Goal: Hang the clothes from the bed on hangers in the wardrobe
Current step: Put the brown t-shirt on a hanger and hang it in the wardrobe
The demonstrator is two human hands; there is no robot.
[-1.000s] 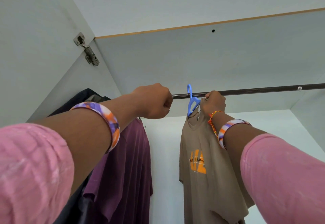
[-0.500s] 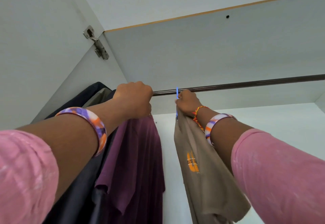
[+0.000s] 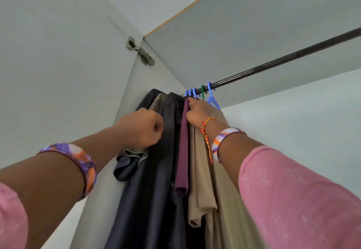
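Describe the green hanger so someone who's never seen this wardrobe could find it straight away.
Follow the dark rail down to the wardrobe's left corner, where the clothes bunch together. Among the hooks over the rail there, the green hanger is second from the right, the only green hook among blue hangers.

Metal hinge [image 3: 141, 53] fixed at the top of the open door [image 3: 58, 63] — pale grey panel on the left. White ceiling [image 3: 136, 0] above — bare.
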